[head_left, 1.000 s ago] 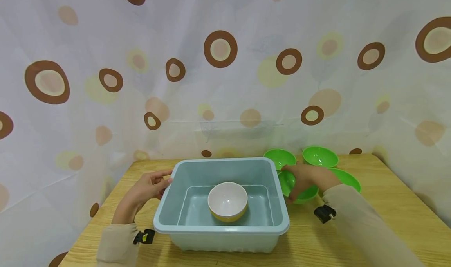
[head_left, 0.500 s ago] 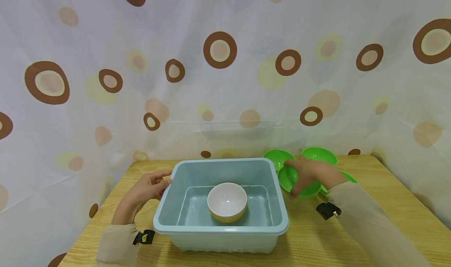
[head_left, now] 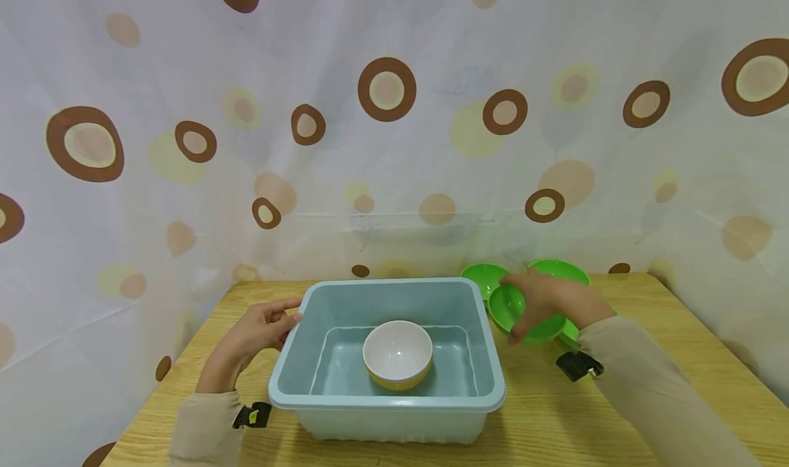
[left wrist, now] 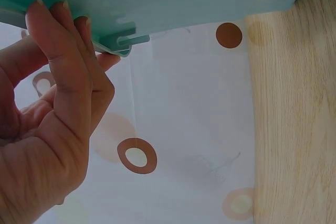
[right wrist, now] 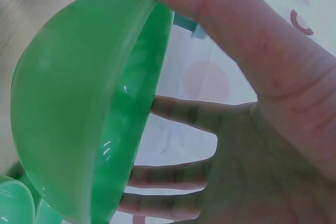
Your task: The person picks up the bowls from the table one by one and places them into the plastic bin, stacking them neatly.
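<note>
My left hand [head_left: 261, 330] grips the left rim of a light blue plastic basin [head_left: 387, 402]; in the left wrist view its fingers [left wrist: 68, 72] curl at the rim. Inside the basin sits a bowl [head_left: 397, 349], white within and yellow outside. To the right of the basin, my right hand [head_left: 545, 301] spans a green bowl [head_left: 507, 306] and holds it by its rim. In the right wrist view that bowl's outer wall shows large and tilted, with the thumb at one side of the rim and fingers at the other.
Behind the held bowl, more green bowls stand at the back: one on the left [head_left: 483, 275] and one on the right [head_left: 562, 268]. Part of another green bowl [head_left: 570, 334] shows under the right forearm. A patterned curtain [head_left: 394, 179] hangs behind the wooden table [head_left: 666, 344].
My right hand has shifted slightly right and away from me, with the green bowl moving along. More of the rightmost bowl is now hidden. The left hand and basin stay put.
</note>
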Demonstrator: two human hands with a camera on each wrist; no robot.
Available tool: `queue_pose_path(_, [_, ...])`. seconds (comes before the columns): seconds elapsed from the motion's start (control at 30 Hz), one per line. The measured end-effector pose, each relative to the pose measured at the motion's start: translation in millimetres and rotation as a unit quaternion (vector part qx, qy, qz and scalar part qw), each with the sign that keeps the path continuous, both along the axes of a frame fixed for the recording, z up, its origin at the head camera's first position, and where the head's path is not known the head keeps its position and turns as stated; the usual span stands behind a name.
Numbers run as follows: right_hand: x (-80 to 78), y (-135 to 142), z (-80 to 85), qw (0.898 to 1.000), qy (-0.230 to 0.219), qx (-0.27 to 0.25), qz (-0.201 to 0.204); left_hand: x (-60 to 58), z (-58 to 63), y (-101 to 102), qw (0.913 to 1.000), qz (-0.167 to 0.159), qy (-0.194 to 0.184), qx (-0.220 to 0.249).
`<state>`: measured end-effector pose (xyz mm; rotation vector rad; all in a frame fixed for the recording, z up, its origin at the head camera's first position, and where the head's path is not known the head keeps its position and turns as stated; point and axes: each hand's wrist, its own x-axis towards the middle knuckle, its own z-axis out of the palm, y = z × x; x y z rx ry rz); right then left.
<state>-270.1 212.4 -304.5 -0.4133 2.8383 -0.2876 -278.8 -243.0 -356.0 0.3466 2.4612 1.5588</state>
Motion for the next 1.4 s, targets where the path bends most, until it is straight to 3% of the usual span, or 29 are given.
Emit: queue_pose_path(1.4, [-0.6, -1, 38.8, 0.999, 0.032, 0.004, 0.008, 2.3, 2.5, 2, 1.0, -0.002, 0.0, 0.0])
